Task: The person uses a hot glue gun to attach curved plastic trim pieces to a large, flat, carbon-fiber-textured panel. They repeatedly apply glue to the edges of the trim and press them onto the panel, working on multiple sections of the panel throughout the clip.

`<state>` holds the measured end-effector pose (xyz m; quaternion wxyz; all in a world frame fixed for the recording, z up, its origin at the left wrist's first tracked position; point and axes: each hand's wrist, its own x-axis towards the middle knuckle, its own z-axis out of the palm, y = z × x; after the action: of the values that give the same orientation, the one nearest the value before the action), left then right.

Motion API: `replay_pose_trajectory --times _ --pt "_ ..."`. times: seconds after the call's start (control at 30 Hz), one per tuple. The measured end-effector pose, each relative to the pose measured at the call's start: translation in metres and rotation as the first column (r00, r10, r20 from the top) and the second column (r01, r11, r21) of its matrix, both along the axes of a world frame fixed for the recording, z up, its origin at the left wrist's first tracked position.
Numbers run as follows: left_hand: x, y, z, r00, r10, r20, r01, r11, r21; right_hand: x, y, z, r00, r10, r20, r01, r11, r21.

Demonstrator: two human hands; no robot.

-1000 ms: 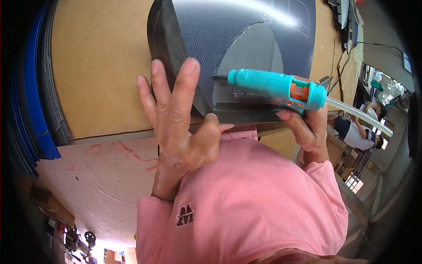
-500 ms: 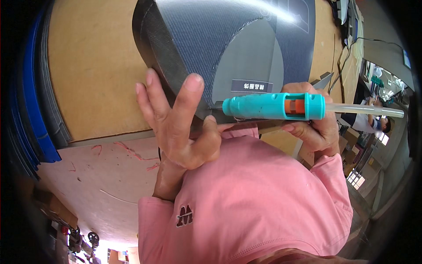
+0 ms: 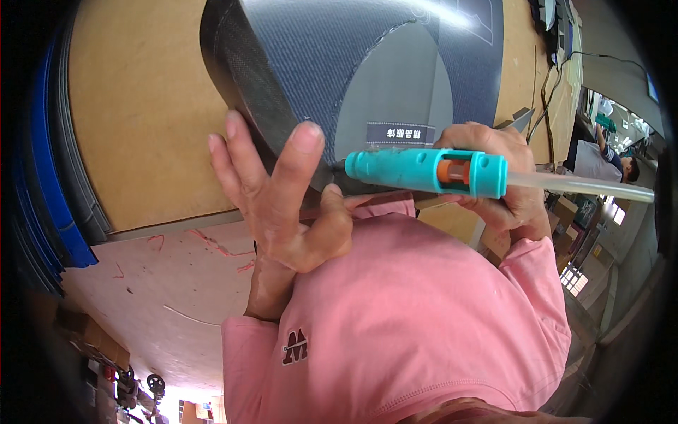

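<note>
Worker's left hand [image 3: 282,212], nine o'clock: fingers spread, thumb at the box's corner; any pinch cannot be told. Box [image 3: 378,78]: twelve o'clock. Glue gun [image 3: 402,169]: two o'clock, nozzle toward nine, near that corner. Right hand [image 3: 521,157]: wrapped round the gun. Step judged: gluing; next move calls for steady aim, thumb clear.

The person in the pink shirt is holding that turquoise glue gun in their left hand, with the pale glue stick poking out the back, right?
Not quite: the hand is wrong. The head view shows the turquoise glue gun in the right hand, not the left hand. The pink shirt and the pale glue stick poking out the back are right.
</note>
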<state>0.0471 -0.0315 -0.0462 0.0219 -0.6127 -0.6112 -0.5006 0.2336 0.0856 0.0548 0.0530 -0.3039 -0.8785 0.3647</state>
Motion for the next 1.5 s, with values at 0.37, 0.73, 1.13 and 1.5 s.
replay_pose_trajectory --times 0.37,0.73,1.13,1.5 --pt "-0.001 0.002 0.001 0.999 0.012 -0.042 -0.011 1.0 0.009 0.002 0.001 0.001 0.999 0.043 0.005 -0.043 0.999 0.006" --pt "-0.013 0.0 0.004 0.984 -0.14 -0.106 0.136 0.99 -0.044 0.003 -0.011 -0.009 0.997 -0.049 -0.063 0.055 0.994 0.097" --pt "-0.016 0.004 0.025 0.979 -0.197 -0.06 0.182 0.963 -0.197 0.005 -0.015 -0.017 0.976 -0.091 -0.197 0.12 0.983 0.141" --pt "-0.017 0.018 0.037 0.947 0.019 0.322 0.043 0.982 -0.183 0.013 -0.016 -0.019 0.886 -0.378 -0.268 0.371 0.925 -0.079"
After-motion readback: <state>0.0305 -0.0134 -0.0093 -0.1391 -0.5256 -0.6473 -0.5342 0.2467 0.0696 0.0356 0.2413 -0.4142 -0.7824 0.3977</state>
